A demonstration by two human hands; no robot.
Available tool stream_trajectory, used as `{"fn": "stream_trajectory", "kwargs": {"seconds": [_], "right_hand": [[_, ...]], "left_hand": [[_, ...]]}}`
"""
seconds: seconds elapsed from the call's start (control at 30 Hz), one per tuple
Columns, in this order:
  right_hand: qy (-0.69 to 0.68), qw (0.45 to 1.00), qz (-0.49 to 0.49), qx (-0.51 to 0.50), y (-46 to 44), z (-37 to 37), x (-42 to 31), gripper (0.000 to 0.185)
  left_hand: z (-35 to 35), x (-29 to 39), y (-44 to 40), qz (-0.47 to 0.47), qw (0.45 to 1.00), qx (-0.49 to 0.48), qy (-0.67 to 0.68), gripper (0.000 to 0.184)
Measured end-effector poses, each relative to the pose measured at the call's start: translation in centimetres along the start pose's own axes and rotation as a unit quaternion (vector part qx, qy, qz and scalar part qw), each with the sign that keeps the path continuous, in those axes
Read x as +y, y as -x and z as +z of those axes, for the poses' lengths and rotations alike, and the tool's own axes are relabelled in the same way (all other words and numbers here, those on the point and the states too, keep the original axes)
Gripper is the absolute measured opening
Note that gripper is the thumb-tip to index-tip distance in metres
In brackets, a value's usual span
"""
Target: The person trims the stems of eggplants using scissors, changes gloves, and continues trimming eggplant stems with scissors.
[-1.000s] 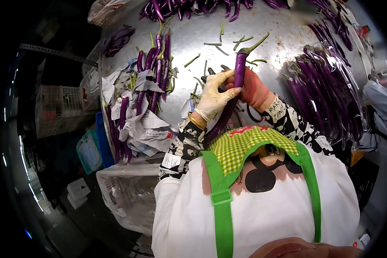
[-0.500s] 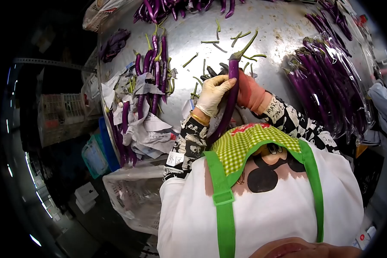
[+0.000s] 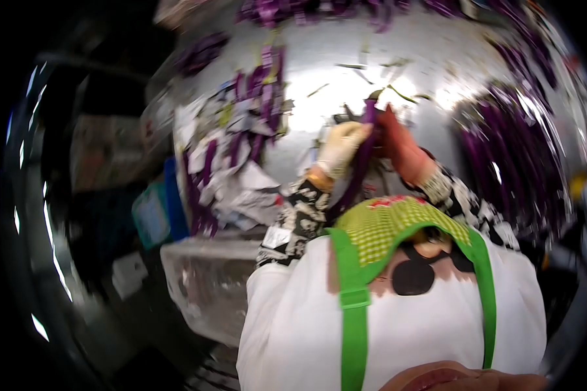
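A long purple eggplant (image 3: 357,174) stands tilted before my chest, its lower end against the apron. My left hand (image 3: 343,144), in a whitish glove, is closed around its upper part. Close against the other side is my right hand (image 3: 401,144) in a reddish glove. Its fingers are blurred and partly behind the eggplant, so what they hold is not clear. Dark shapes (image 3: 349,115) show behind the left fingers; I cannot make out what they are. A green stem piece (image 3: 403,95) shows just right of the eggplant's top.
Eggplants mixed with torn paper (image 3: 241,186) cover the metal table's left side. Clear-wrapped eggplants (image 3: 512,150) lie at right, and more eggplants (image 3: 306,10) along the far edge. Cut stems (image 3: 352,66) are scattered ahead. A plastic-lined crate (image 3: 209,280) stands below left.
The view has shifted and blurred, so the scene sits further right. The long stem above the eggplant no longer stands up; its top looks shorter. The left hand keeps its hold.
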State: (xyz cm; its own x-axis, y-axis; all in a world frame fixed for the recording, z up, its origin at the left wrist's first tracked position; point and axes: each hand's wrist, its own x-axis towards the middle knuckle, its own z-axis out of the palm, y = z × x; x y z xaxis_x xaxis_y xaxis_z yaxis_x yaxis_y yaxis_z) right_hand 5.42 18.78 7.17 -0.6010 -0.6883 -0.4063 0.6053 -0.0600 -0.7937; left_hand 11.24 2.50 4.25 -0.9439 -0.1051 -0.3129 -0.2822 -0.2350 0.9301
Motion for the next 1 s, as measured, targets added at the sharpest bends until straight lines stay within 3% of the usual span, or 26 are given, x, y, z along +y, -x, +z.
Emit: {"fn": "stream_trajectory", "kwargs": {"seconds": [0.07, 0.1, 0.13, 0.17, 0.23, 0.33, 0.43, 0.5, 0.57, 0.63, 0.67, 0.73, 0.83, 0.87, 0.9, 0.93, 0.97, 1.0], "right_hand": [[0.084, 0.989, -0.104, 0.061, -0.3, 0.1, 0.1, 0.056], [0.186, 0.974, -0.12, 0.051, -1.0, -1.0, 0.5, 0.048], [0.126, 0.984, -0.093, 0.085, -0.8, 0.5, 0.0, 0.043], [0.202, 0.966, -0.129, 0.098, -0.9, 0.3, 0.0, 0.043], [0.239, 0.946, -0.181, 0.122, -0.8, 0.5, -0.5, 0.042], [0.237, 0.951, -0.158, 0.119, -0.8, -0.5, -0.3, 0.042], [0.211, 0.962, -0.151, 0.09, 0.2, -1.2, -0.2, 0.045], [0.244, 0.956, -0.118, 0.114, 0.9, -2.5, -0.5, 0.039], [0.236, 0.958, -0.078, 0.144, 1.8, -3.5, -0.9, 0.036], [0.265, 0.952, -0.098, 0.117, 1.7, -8.6, 1.9, 0.032], [0.303, 0.939, -0.109, 0.123, 2.3, -9.6, 2.5, 0.031], [0.364, 0.908, -0.136, 0.156, 3.3, -10.8, 4.1, 0.029], [0.414, 0.888, -0.093, 0.176, 5.1, -11.2, 4.7, 0.032], [0.461, 0.862, -0.115, 0.178, 5.3, -11.4, 4.9, 0.036], [0.508, 0.831, -0.138, 0.179, 5.5, -11.6, 5.2, 0.04], [0.553, 0.798, -0.16, 0.179, 5.7, -11.7, 5.3, 0.044], [0.595, 0.766, -0.158, 0.183, 6.0, -11.7, 5.4, 0.05], [0.636, 0.732, -0.156, 0.187, 6.3, -11.6, 5.4, 0.056]], "left_hand": [[0.6, 1.3, 0.5, -0.019, 0.995, 0.022, -0.097, 0.028], [0.7, 1.2, 0.7, 0.018, 0.987, 0.02, -0.155, 0.028], [0.7, 0.4, 0.5, 0.049, 0.979, 0.018, -0.195, 0.03], [1.3, 0.4, 0.7, -0.04, 0.999, 0.001, -0.032, 0.032], [2.4, 1.2, 1.8, -0.102, 0.977, -0.031, 0.183, 0.033], [1.5, 1.9, 2.2, -0.112, 0.971, -0.092, 0.188, 0.032], [-0.6, 3.8, 3.6, -0.123, 0.981, -0.086, 0.122, 0.032], [-3.3, 6.4, 5.5, -0.103, 0.99, -0.056, 0.077, 0.032], [-6.6, 10.5, 7.6, -0.068, 0.989, 0.064, -0.112, 0.033], [-11.5, 12.4, 8.2, -0.024, 0.979, 0.118, -0.166, 0.029], [-14.5, 12.2, 8.2, -0.007, 0.982, 0.161, -0.096, 0.029], [-20.5, 12.0, 7.9, 0.015, 0.96, 0.254, -0.12, 0.031], [-30.5, 9.3, 6.2, 0.05, 0.926, 0.304, -0.22, 0.044], [-34.3, 6.9, 4.9, 0.048, 0.88, 0.359, -0.307, 0.049], [-33.9, 6.8, 4.6, 0.076, 0.804, 0.4, -0.434, 0.054], [-33.5, 6.8, 4.3, 0.089, 0.7, 0.451, -0.547, 0.059], [-30.3, 8.1, 4.5, 0.128, 0.547, 0.473, -0.679, 0.063], [-30.3, 7.8, 3.7, 0.208, 0.575, 0.411, -0.676, 0.065]]}}
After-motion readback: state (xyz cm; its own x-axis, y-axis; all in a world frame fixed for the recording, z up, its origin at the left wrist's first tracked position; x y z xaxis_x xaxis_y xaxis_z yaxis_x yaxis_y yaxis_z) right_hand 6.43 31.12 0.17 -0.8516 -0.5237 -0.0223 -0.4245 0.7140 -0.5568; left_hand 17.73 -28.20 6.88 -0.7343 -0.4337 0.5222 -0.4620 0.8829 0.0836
